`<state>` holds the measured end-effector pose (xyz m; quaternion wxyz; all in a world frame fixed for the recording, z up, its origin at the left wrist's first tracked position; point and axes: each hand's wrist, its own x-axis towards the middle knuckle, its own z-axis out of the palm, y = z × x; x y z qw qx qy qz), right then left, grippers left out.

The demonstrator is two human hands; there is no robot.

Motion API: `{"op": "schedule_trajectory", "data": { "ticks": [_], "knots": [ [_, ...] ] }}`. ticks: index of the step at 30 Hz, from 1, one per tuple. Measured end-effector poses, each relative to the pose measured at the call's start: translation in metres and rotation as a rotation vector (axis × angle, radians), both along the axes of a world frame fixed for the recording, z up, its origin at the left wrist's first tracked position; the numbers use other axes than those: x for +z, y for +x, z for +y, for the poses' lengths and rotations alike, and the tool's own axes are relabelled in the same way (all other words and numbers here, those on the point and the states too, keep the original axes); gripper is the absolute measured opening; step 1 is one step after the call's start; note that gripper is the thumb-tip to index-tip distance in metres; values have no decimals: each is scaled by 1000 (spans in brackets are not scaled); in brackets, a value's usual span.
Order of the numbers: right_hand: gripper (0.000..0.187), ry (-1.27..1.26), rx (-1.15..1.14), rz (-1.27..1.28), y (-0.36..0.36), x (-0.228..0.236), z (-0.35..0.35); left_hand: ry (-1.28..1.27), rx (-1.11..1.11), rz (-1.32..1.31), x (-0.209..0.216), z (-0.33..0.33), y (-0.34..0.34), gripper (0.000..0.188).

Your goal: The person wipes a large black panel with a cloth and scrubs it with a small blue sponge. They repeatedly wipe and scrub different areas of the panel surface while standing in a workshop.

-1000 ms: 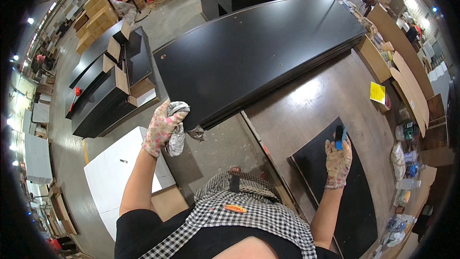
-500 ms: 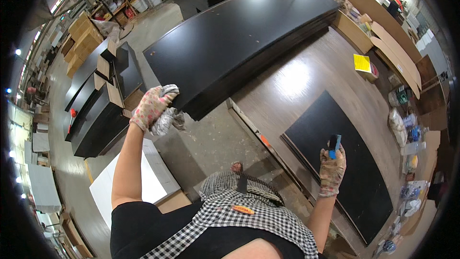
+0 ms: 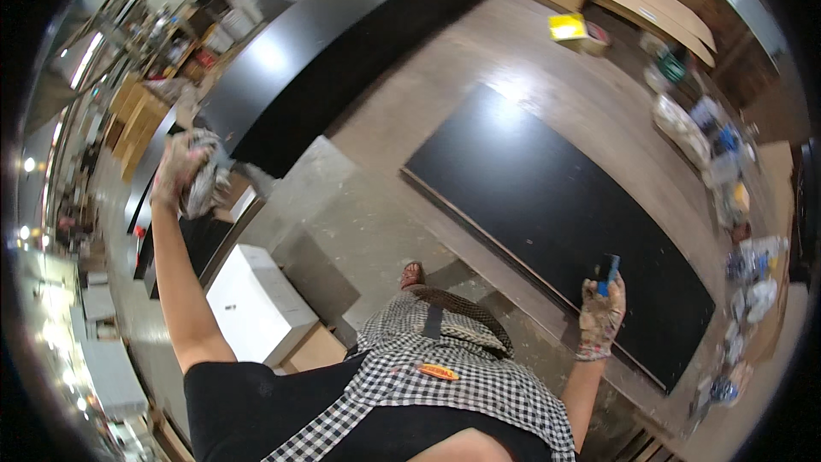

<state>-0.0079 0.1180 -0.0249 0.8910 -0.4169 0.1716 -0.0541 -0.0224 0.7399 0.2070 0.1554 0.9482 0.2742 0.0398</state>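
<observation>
My left hand, in a light patterned work glove, is closed around a crumpled grey-white rag. It is held out at the left, by the near end of a tall stack of black curved panels. In a stained glove, my right hand grips a small blue and black block-shaped tool; its exact kind I cannot make out. That hand is above the near edge of a low pile of black panels with one curved side, lying on a brown wood-grain table.
White boxy panels stand on the floor at the left, with more black panels behind them. Along the table's right side lie bags and plastic-wrapped items. A yellow-labelled container and cardboard are at the back right.
My view has turned and shifted, so the tall stack sits further left. My left hand with the rag has swung left, away from the stack's corner. The right hand still holds its tool.
</observation>
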Motion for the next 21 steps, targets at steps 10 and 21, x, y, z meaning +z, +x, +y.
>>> {"op": "schedule_trajectory", "data": {
  "ticks": [10, 21],
  "knots": [
    [36, 29, -36, -123, -13, -3, 11, -1083, -789, 223, -137, -260, 90, 84],
    [34, 174, -453, -277, -84, 14, -59, -1295, -985, 501, -185, -488, 100, 22]
  ]
}}
